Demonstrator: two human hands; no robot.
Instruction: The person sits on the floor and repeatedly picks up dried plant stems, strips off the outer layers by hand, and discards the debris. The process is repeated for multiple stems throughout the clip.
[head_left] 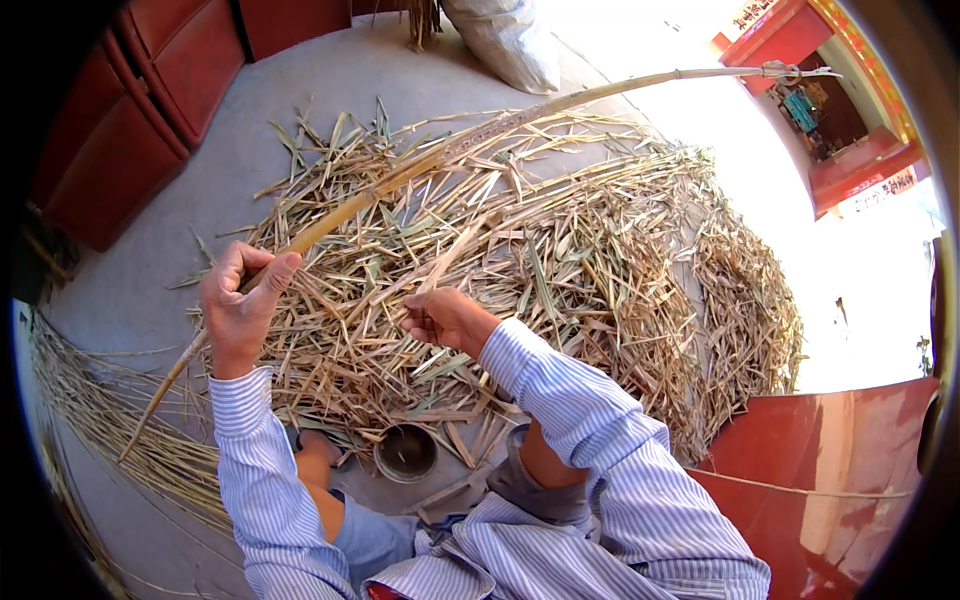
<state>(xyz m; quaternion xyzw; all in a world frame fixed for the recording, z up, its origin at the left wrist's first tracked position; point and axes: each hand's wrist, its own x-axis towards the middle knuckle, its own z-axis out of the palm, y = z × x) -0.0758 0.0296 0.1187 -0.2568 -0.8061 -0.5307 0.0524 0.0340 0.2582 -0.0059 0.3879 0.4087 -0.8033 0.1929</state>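
Observation:
My left hand (240, 300) is closed round a long yellowish reed stalk (345, 212), thumb on top. The stalk slants from the lower left to the far right, its thin pale tip ending in a frayed tuft. Below it, my right hand (447, 318) is closed, apart from the stalk. A pale strip of dry leaf (455, 252) runs up from its fingertips and appears pinched there. Beneath both hands spreads a heap of dry leaves and husks (590, 270), mostly straw-coloured with some green blades.
By my feet stands a small round bowl (406, 453) with dark contents. Long thin stalks (130, 420) lie in a bundle at the left. Dark red furniture (180, 60) lines the far left, a white sack (505, 40) the back. A glossy red surface (820, 470) borders the lower right.

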